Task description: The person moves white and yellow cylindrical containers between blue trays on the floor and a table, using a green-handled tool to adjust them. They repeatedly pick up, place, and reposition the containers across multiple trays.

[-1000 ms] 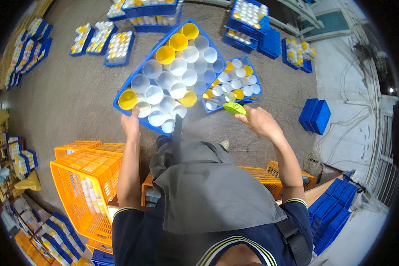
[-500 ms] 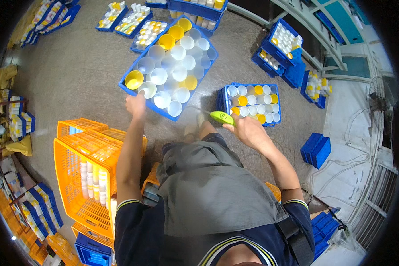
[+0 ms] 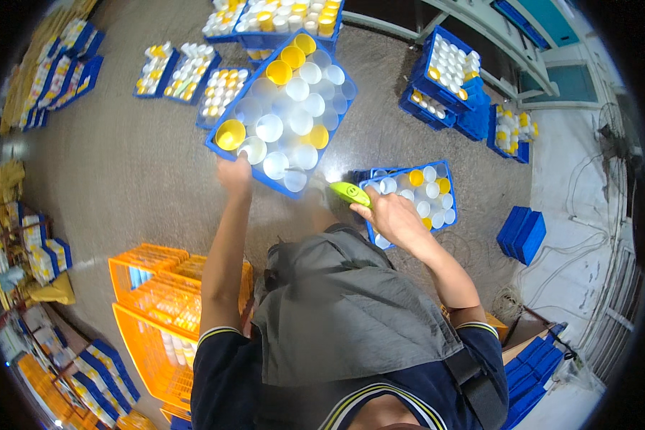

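A blue crate (image 3: pixel 265 185) full of white and yellow round cups or tubs is in front of me, tilted in the view. My left hand (image 3: pixel 234 174) is closed over its near left rim, beside a white cup. My right hand (image 3: pixel 394 218) is closed round the bright green handle of a tool (image 3: pixel 350 193). A thin shaft runs from the handle toward the crate's near right corner; blur hides where its tip ends. Below the right hand stands a second blue crate (image 3: pixel 449 188) of similar cups, partly covered by that hand.
Orange slatted crates (image 3: pixel 154 337) with stacked cups stand at my left. More filled blue crates (image 3: pixel 154 93) lie on the floor ahead. Stacked blue crates (image 3: pixel 416 107) are at the far right. An empty-looking blue stack (image 3: pixel 521 235) stands by the right wall, near loose cables (image 3: pixel 562 269).
The surroundings have shifted in view, with the orange crates lower and the right-hand crate closer to me. My left hand still grips the crate; my right hand still holds the green-handled tool.
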Available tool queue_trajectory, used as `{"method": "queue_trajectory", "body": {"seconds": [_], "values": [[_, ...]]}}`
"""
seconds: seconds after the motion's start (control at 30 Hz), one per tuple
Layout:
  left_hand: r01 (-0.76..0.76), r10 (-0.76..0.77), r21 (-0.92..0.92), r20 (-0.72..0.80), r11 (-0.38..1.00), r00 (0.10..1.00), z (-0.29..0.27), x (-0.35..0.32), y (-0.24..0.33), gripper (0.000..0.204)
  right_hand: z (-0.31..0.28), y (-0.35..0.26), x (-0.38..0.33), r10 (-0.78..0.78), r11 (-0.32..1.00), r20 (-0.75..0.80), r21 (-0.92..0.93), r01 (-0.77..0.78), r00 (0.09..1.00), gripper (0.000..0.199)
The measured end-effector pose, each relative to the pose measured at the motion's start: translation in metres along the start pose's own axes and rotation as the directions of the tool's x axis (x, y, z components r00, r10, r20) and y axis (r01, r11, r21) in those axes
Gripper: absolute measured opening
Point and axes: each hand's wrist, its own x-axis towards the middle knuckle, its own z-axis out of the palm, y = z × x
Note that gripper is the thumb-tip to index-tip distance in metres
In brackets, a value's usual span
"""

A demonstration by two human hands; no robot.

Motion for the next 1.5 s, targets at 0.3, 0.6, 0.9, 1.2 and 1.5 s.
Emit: {"method": "queue_trajectory", "body": {"seconds": [0.3, 0.6, 0.9, 1.2, 1.5], "values": [[-0.124, 0.12, 0.031, 0.104, 0.992, 0.987, 0.073, 0.053, 0.077, 0.059, -0.077, 0.022, 0.078, 0.005, 0.998, -0.085, 0.055, 0.0, 0.996, 0.04], [-0.228, 0.212, 0.03, 0.273, 0.973, 0.938, 0.134, 0.149, 0.129, 0.055, -0.138, 0.061, 0.136, 0.119, 0.992, -0.206, -0.02, -0.126, 0.971, 0.041], [-0.145, 0.208, -0.157, 0.53, 0.977, 0.822, 0.191, 0.297, 0.22, 0.042, -0.228, 0.151, 0.239, 0.443, 0.867, -0.354, -0.063, -0.494, 0.824, 0.038], [0.429, -0.172, -0.3, 0.614, 0.852, 0.77, 0.278, 0.478, 0.289, 0.044, -0.282, 0.197, 0.349, 0.585, 0.801, -0.235, 0.011, -0.599, 0.777, 0.047], [0.544, -0.113, -0.417, 0.71, 0.728, 0.695, 0.43, 0.719, 0.348, 0.034, -0.233, 0.219, 0.324, 0.831, 0.557, -0.144, 0.196, -0.807, 0.538, 0.039]]}}
